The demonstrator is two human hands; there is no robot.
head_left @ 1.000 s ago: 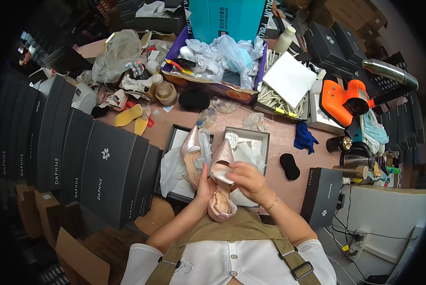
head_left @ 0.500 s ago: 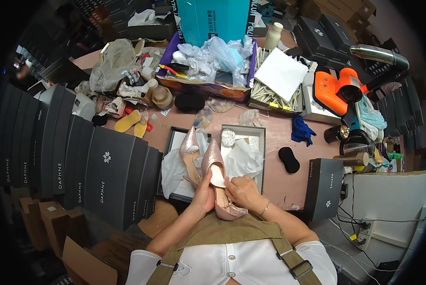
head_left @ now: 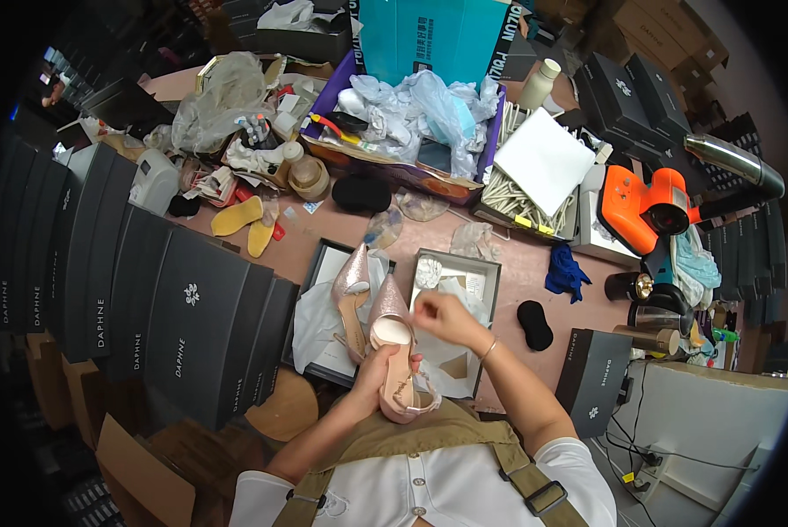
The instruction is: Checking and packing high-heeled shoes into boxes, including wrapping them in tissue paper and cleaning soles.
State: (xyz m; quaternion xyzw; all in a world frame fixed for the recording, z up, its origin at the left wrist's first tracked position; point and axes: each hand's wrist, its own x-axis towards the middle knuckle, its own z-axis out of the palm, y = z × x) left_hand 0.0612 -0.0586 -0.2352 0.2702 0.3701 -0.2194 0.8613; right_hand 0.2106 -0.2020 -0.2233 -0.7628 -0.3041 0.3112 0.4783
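Observation:
My left hand [head_left: 376,376] grips a pink glittery pointed shoe [head_left: 392,303] by its middle, toe pointing away from me, with its ankle strap near my apron. White material [head_left: 391,331] shows inside its toe opening. Just right of that shoe, my right hand [head_left: 445,318] is raised with curled fingers; whatever they might hold is hidden. The matching pink shoe [head_left: 352,303] lies to the left on white tissue [head_left: 316,316] in a dark box part [head_left: 322,263]. Behind my right hand is an open grey shoebox [head_left: 496,274] with tissue and a crumpled white ball [head_left: 427,272].
Stacked dark shoeboxes [head_left: 205,307] line the left side. A purple-edged carton [head_left: 394,167] full of crumpled plastic stands at the back. On the right are a blue cloth [head_left: 568,270], a black oval pad [head_left: 535,325], an orange heat tool [head_left: 631,211] and another dark shoebox [head_left: 594,373].
My right hand has come off the shoe and lifted away, up and to the right. The white material now sits within the toe opening. The whole view has tilted slightly.

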